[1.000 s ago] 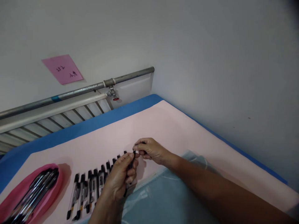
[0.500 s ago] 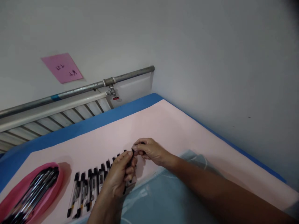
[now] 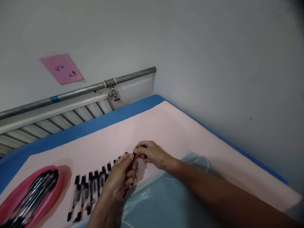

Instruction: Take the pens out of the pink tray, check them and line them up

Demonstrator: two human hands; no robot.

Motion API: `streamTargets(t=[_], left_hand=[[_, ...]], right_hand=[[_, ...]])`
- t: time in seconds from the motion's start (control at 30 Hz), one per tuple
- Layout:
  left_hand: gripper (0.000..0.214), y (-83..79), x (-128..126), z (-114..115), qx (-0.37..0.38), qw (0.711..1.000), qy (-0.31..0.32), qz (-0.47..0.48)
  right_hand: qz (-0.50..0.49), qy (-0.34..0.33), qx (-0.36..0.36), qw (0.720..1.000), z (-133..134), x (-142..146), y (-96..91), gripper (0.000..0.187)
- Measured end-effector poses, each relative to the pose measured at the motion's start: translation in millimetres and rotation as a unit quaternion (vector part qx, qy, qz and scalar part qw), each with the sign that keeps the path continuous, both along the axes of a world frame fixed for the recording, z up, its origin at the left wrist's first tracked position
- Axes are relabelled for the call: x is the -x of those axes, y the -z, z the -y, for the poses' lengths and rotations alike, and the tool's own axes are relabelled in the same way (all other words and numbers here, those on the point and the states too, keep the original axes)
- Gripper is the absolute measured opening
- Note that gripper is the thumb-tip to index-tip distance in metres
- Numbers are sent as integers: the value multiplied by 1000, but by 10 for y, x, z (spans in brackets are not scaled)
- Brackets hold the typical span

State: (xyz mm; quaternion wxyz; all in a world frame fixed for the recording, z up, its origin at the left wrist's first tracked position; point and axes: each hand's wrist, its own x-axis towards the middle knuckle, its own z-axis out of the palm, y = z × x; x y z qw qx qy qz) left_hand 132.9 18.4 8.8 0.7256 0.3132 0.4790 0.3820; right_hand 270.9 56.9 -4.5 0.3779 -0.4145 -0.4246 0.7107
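My left hand [image 3: 122,174] is closed round a dark pen [image 3: 133,157], most of it hidden by the fingers. Against the pen's upper end, my right hand [image 3: 149,153] pinches a small black pen part [image 3: 144,146], possibly a cap; the fingers cover too much to be sure. The fingertips of both hands meet there, above the pink sheet. Beside and behind my left hand lies a row of black-capped clear pens [image 3: 82,198], side by side and partly hidden by that hand and forearm.
At the lower left, a pink basin [image 3: 60,182] holds several pens [image 3: 39,196]. The pink sheet [image 3: 152,123] lies over a blue surface [image 3: 95,126]. Light-blue translucent plastic [image 3: 161,202] spreads under my forearms. Behind run a radiator [image 3: 59,122], a metal pipe [image 3: 83,91] and walls.
The view has shifted very slightly. Both hands keep the same hold with their fingertips together; the pens and basin stay in place.
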Motion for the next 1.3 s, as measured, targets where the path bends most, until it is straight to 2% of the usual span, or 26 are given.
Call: streamTargets(t=[0.17, 0.27, 0.47, 0.57, 0.73, 0.8, 0.93, 1.0, 1.13, 1.2, 1.3], left_hand=[[22, -9, 17, -21, 26, 998, 10, 63], [22, -15, 17, -8, 25, 997, 7, 67], [23, -5, -15, 10, 27, 998, 9, 49], [26, -14, -11, 4, 48, 997, 15, 55], [28, -29, 2, 7, 39, 998, 9, 45], [28, -24, 5, 7, 28, 999, -3, 38], [28, -8, 8, -2, 10, 1000, -15, 19], [27, 0, 6, -5, 5, 1000, -9, 8], [28, 24, -5, 0, 1, 1000, 9, -12], [28, 36, -13, 10, -1, 1000, 17, -19], [28, 45, -25, 27, 4, 999, 30, -25]], right_hand=[[-58, -19, 13, 998, -8, -5, -21, 15], [-85, -34, 17, 996, 9, 7, -23, 18], [-36, 14, 3, 999, -5, 7, 2, 20], [-71, 20, 2, 997, -80, -50, 5, 18], [-111, 99, 34, 988, -176, -141, 22, 14], [-96, 77, 38, 992, -155, -138, 22, 11], [-68, -29, 21, 997, -50, -85, 2, 14], [-61, -36, 16, 997, -13, -56, 0, 18], [-56, 5, 17, 998, -36, -31, 31, 16], [-72, 60, 8, 996, -109, -60, 53, 13], [-104, 182, -9, 978, -280, -183, 77, 13]])
